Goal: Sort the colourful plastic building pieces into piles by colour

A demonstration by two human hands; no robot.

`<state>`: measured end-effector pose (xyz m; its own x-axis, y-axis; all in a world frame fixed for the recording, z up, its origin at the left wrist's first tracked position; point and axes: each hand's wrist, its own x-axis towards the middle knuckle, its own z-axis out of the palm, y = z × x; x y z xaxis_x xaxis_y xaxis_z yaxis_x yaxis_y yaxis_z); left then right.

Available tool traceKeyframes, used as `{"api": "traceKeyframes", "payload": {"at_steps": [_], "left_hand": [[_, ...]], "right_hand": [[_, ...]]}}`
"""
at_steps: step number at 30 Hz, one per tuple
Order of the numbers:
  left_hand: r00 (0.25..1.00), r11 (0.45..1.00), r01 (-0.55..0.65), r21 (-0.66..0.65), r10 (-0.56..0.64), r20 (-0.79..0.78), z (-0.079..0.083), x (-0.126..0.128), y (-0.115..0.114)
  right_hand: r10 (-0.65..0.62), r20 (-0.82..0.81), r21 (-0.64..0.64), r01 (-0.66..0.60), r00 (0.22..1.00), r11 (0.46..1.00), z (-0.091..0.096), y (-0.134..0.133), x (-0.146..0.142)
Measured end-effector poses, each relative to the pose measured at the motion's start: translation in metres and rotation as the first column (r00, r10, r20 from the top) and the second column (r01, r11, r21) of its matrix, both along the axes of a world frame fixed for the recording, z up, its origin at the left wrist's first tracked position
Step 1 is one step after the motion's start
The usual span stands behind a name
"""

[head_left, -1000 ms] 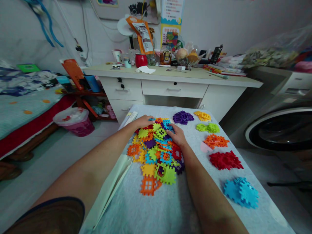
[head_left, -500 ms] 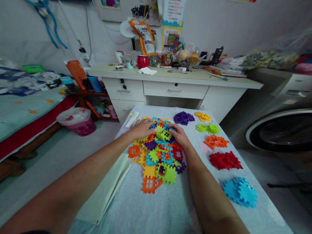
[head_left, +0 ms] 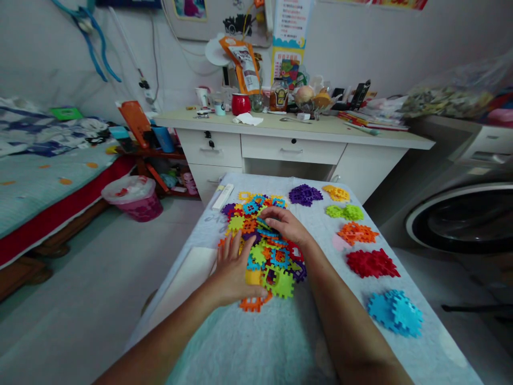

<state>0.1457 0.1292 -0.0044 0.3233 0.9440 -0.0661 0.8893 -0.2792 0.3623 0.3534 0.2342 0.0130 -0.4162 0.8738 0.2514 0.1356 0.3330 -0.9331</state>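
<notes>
A mixed heap of colourful plastic interlocking tiles (head_left: pixel 262 238) lies in the middle of a pale blue cloth-covered table (head_left: pixel 276 342). My left hand (head_left: pixel 234 270) lies flat and open on the near left side of the heap, fingers spread over orange and yellow tiles. My right hand (head_left: pixel 285 224) rests on top of the heap with fingers stretched out over blue and orange tiles. Along the right side sit sorted piles: purple (head_left: pixel 305 194), yellow (head_left: pixel 335 192), green (head_left: pixel 344 212), orange (head_left: pixel 356 233), red (head_left: pixel 372 263) and blue (head_left: pixel 396 312).
A white desk (head_left: pixel 292 147) crowded with a red mug, jars and books stands behind the table. A pink bin (head_left: pixel 134 197) and a bed (head_left: pixel 40 176) are at the left. A washing machine (head_left: pixel 460 219) is at the right. White folded paper (head_left: pixel 188 275) lies on the table's left edge.
My left hand has pulled back from the far top of the heap to its near left side. The right hand stays on the heap. The camera view has tilted slightly upward.
</notes>
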Motion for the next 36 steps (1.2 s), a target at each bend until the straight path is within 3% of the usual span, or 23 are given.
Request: {"api": "traceKeyframes", "payload": {"at_steps": [2, 5, 7, 9, 13, 16, 21, 25, 30, 36], "left_hand": [[0.999, 0.994, -0.010, 0.108, 0.006, 0.037, -0.012, 0.005, -0.016], [0.997, 0.979, 0.005, 0.203, -0.020, 0.070, -0.026, 0.012, -0.031], [0.997, 0.975, 0.010, 0.223, -0.027, 0.070, -0.031, 0.016, -0.037], [0.998, 0.971, 0.002, 0.238, -0.018, 0.063, -0.034, 0.018, -0.039], [0.999, 0.961, -0.022, 0.276, 0.008, 0.051, -0.038, 0.018, -0.039], [0.998, 0.950, -0.056, 0.306, 0.047, 0.035, -0.040, 0.016, -0.038], [0.989, 0.936, -0.146, 0.319, 0.147, 0.020, -0.043, 0.015, -0.036], [0.991, 0.948, -0.135, 0.289, 0.130, 0.036, -0.044, 0.016, -0.034], [0.992, 0.952, -0.118, 0.283, 0.101, 0.073, -0.043, 0.015, -0.032], [0.990, 0.949, -0.117, 0.293, 0.090, 0.107, -0.040, 0.015, -0.031]], "right_hand": [[-0.018, -0.029, 0.000, 0.018, 0.999, 1.000, 0.000, 0.004, -0.005], [-0.211, -0.040, 0.030, 0.213, 0.977, 0.977, -0.003, 0.026, -0.003], [-0.372, 0.051, 0.089, 0.367, 0.927, 0.926, -0.008, 0.049, 0.001], [-0.467, 0.209, 0.158, 0.441, 0.859, 0.883, -0.014, 0.073, 0.005], [-0.509, 0.458, 0.244, 0.447, 0.729, 0.861, -0.032, 0.106, 0.004], [-0.473, 0.555, 0.239, 0.414, 0.684, 0.879, -0.045, 0.114, 0.001], [-0.444, 0.630, 0.255, 0.371, 0.637, 0.893, -0.050, 0.110, 0.002], [-0.438, 0.599, 0.221, 0.387, 0.671, 0.895, -0.047, 0.097, 0.007], [-0.447, 0.470, 0.135, 0.438, 0.762, 0.889, -0.046, 0.069, 0.016], [-0.534, 0.233, 0.228, 0.489, 0.812, 0.842, -0.032, 0.035, 0.014]]}}
